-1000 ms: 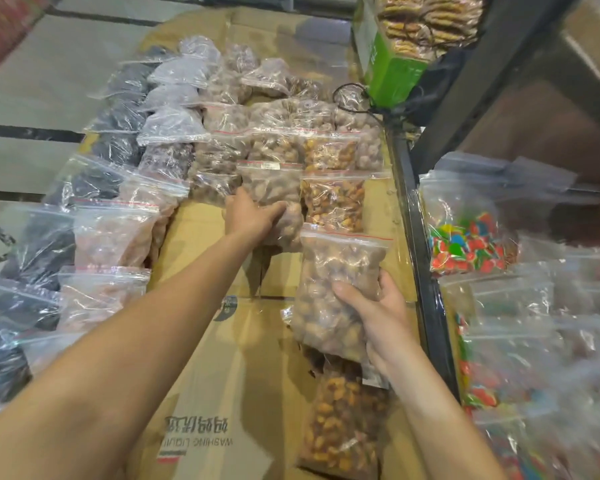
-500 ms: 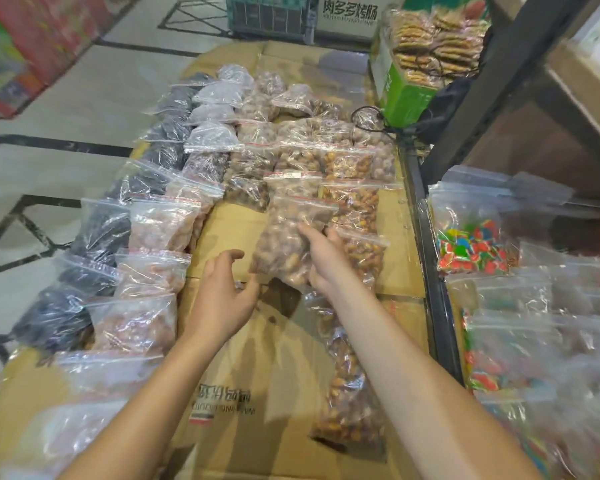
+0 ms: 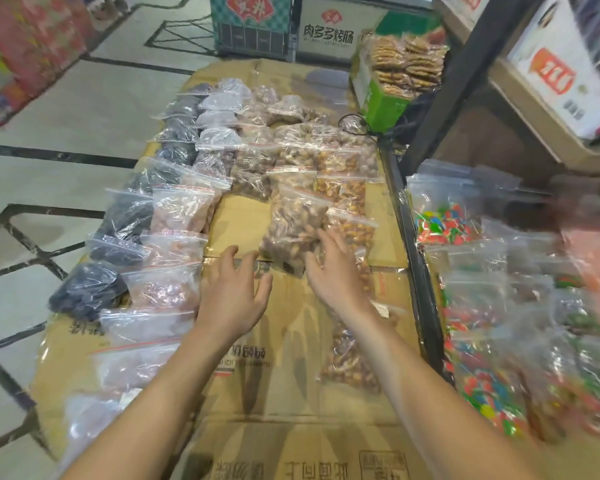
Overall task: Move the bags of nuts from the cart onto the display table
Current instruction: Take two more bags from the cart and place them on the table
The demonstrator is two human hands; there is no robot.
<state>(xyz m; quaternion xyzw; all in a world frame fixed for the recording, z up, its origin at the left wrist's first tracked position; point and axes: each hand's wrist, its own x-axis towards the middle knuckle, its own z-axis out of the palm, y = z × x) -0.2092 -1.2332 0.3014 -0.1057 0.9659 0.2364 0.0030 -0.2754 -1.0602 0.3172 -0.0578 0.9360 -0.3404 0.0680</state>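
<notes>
Well along: rows of bags of nuts (image 3: 257,161) already on cardboard-covered tabletop (image 3: 291,386). Right hand (image 3: 336,271) fingers relaxed on newest bag (image 3: 293,226); left hand (image 3: 234,296) spread, empty. Cart's remaining stock unclear.

Brown nut bag (image 3: 293,226); multicoloured candy bags (image 3: 444,223); green box (image 3: 381,102).

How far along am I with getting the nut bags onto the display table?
Mostly done, it seems: rows of nut bags cover the cardboard-topped display table. In hand: the right hand touches a brown nut bag just laid down; the left hand hovers open. The cart isn't identifiable, so what's left is unknown.
</notes>
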